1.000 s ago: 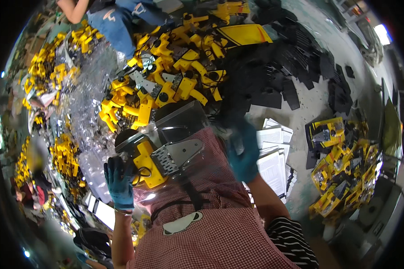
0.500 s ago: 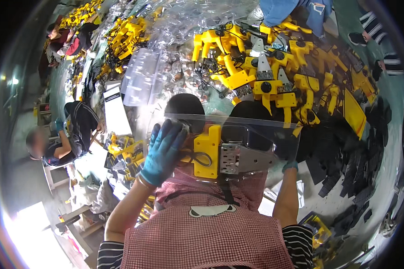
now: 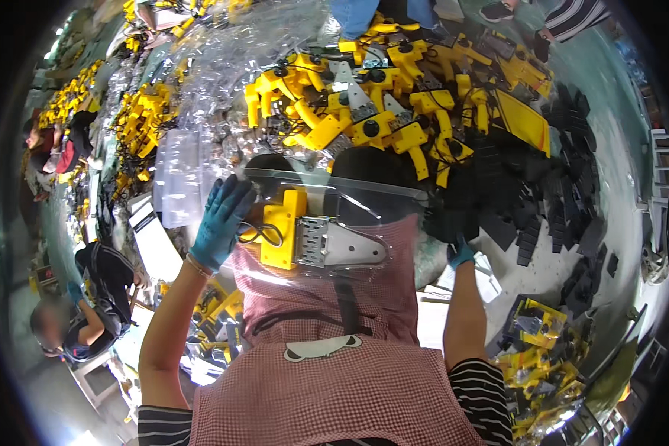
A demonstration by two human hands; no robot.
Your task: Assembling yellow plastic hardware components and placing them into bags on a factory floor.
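Observation:
My left hand (image 3: 221, 227), in a blue glove, grips the left edge of a clear plastic pack (image 3: 364, 192), its fingers stretched along the plastic. Inside lies a yellow tool (image 3: 279, 229) with a coiled black cord and a tapered grey metal plate (image 3: 355, 247), like a pipe welding iron. The pack is above my lap, over a red checked apron (image 3: 334, 386). To the right of the pack, my gloved right hand (image 3: 461, 255) reaches to a pile of black flat pieces (image 3: 505, 212). Its fingers are mostly hidden against the black, so whether it holds a piece is unclear.
More yellow tools (image 3: 323, 134) lie heaped ahead of me, beside loose clear plastic packs (image 3: 178, 178). White papers (image 3: 477, 279) lie near my right forearm. Packed yellow tools (image 3: 543, 323) are piled at the lower right. Another person (image 3: 100, 297) sits at the left.
My right hand has left the right side of the clear pack and moved to the black pieces. My left hand still holds the pack. The whole view has shifted to the right.

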